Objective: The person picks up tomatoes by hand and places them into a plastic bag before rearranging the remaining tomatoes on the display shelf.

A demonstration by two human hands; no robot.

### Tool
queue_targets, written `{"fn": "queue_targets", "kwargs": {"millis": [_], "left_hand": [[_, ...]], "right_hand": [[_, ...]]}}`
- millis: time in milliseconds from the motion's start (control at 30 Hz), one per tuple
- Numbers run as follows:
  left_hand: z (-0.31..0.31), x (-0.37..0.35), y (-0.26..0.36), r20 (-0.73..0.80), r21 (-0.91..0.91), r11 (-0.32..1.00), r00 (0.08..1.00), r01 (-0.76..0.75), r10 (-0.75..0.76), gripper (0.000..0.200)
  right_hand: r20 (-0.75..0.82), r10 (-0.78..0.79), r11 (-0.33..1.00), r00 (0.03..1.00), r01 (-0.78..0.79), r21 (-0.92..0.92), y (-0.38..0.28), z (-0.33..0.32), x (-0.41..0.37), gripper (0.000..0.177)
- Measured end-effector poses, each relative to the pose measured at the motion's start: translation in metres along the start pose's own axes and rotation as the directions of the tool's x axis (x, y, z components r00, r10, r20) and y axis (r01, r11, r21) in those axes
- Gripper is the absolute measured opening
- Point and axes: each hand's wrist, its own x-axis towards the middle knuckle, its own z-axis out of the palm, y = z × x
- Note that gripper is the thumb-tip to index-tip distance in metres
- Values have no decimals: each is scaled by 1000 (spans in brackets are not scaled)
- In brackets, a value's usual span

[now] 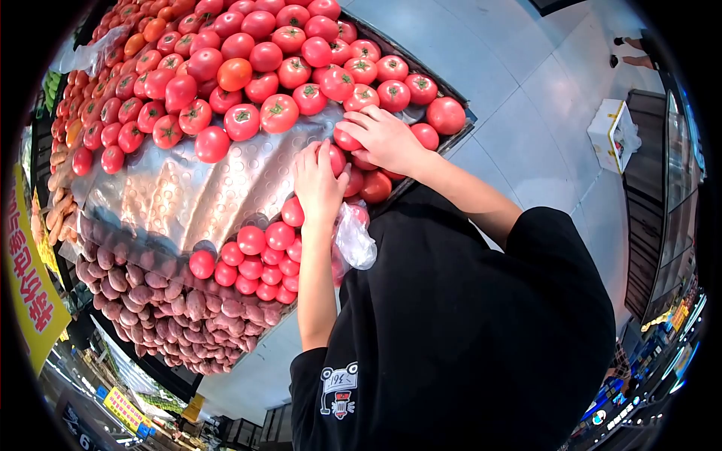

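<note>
My left hand [319, 184] has its fingers curled round a red tomato [336, 160] at the right side of the display. Just above it, my right hand [387, 140] grips another tomato [347, 140] with its fingertips. More tomatoes [374, 186] lie under and beside both hands, partly covered by them. A clear plastic bag [355, 237] hangs by my left wrist, against the stand's edge. Left of my hands, a bumpy silver liner [218, 180] shows between the large tomato pile [242, 122] and a smaller group of tomatoes [250, 240].
Purple sweet potatoes [180, 308] are heaped along the near left side. A yellow sign [34, 278] stands at the far left. On the tiled floor [519, 113] to the right, a white box [611, 135] sits beside a dark rack [647, 203]. A person's legs [635, 52] show at the upper right.
</note>
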Motion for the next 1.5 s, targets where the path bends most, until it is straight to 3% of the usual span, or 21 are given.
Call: {"fn": "queue_targets", "kwargs": {"millis": [67,167,200,300,400,500,600,700,733,867,1100,1167,1267,1367,1500], "left_hand": [[3,-2,-3,0,21,1000,1000,-7,7,69],[3,-2,-6,8,30,999,1000,-15,14,69],[3,-2,-6,11,30,999,1000,-16,15,69],[-1,-2,-5,32,29,999,999,-24,24,69],[-3,-3,-3,39,45,999,999,-19,17,70],[-2,-7,-4,60,78,997,998,-28,24,75],[-5,-13,-3,40,114,993,999,-33,29,81],[-5,-19,-3,29,93,996,1000,-4,1,83],[-5,-19,-3,33,85,996,999,2,-5,83],[-6,-18,-2,35,50,999,999,13,-15,84],[-12,-21,-4,29,1,999,999,35,-35,85],[-14,-21,-3,60,3,998,996,66,-66,85],[-13,-23,-5,52,-14,998,997,65,-64,83],[-17,-24,-6,54,-22,996,995,86,-85,83],[-26,-27,-3,49,-110,981,986,162,-157,77]], "right_hand": [[-4,-32,996,999,31,-89,0,5,-2,54],[118,-6,994,993,18,-103,3,4,-2,55],[232,21,998,972,-5,-68,2,-3,-1,58],[208,-85,987,975,111,-118,4,-4,-2,54],[177,-101,976,979,131,-171,7,0,-6,56],[83,-97,994,992,101,-40,5,-5,-9,56],[-108,7,994,994,5,109,11,-6,-7,61],[-235,143,987,961,-120,107,19,-14,16,62],[-217,214,976,952,-197,98,22,-13,25,69],[-83,201,974,976,-190,121,43,0,62,84],[101,229,951,968,-244,188,52,0,82,83],[100,169,975,980,-182,129,53,-9,83,85],[246,103,991,964,-120,56,57,-35,94,82],[374,153,987,915,-163,-6,57,-43,108,81],[266,75,989,961,-106,105,59,-36,106,72]]}}
